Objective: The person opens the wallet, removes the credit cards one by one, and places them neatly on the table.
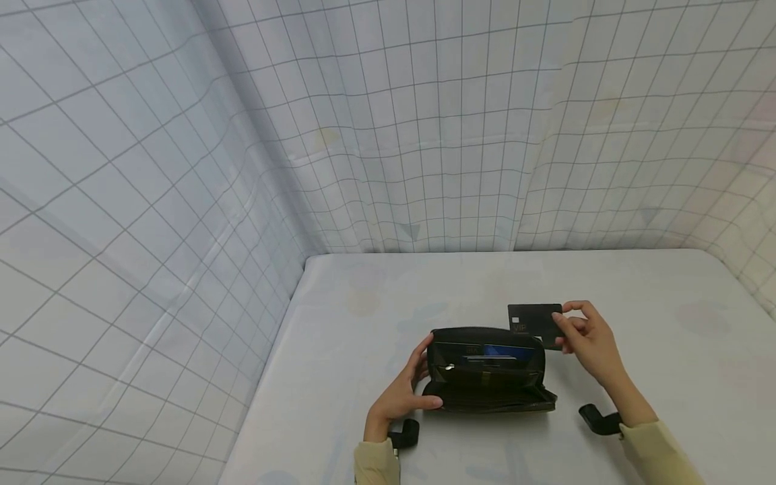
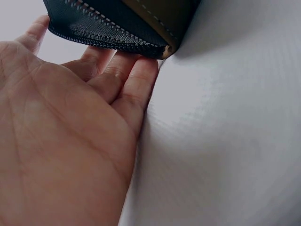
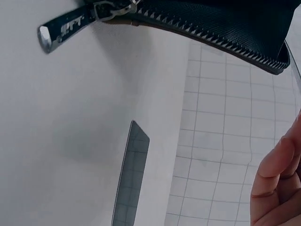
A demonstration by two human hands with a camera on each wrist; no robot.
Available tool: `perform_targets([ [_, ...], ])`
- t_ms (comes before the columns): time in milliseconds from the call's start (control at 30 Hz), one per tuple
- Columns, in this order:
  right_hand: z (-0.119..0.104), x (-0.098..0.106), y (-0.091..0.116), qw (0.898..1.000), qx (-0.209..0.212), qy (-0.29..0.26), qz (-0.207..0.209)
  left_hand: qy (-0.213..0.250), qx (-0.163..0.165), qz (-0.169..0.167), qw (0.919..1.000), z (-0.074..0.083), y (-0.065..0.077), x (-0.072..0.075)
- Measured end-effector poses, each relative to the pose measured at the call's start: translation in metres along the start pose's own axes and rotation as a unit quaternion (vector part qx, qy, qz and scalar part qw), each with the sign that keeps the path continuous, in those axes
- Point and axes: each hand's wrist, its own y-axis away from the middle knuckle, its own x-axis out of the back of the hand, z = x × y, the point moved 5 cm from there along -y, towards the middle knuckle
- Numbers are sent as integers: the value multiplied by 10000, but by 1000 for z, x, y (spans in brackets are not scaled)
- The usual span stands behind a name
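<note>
A black zip-around wallet (image 1: 485, 397) stands opened up on the white table, its zip edge spread and cards showing in the inner slots. My left hand (image 1: 403, 391) holds its left end, with the thumb on the lower front corner and fingers along the side. In the left wrist view the fingertips (image 2: 143, 70) lie against the zipped edge of the wallet (image 2: 113, 23). To the right, my right hand (image 1: 588, 340) pinches a black card (image 1: 533, 320) marked VIP by its right edge, behind the wallet's upper right corner. The right wrist view shows bent fingers (image 3: 273, 183).
A blue card (image 1: 512, 352) sits in a wallet slot. The zip pull (image 3: 66, 30) hangs off one end of the wallet. White gridded cloth (image 1: 412, 135) rises behind and left of the table (image 1: 327, 377). Black wrist mounts (image 1: 600, 421) are on both arms.
</note>
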Motion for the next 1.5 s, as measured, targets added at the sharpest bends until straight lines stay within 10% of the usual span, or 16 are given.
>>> perform_targets([
  [1500, 70, 87, -4, 9899, -893, 1086, 167, -41, -40, 24, 10000, 2, 0, -1],
])
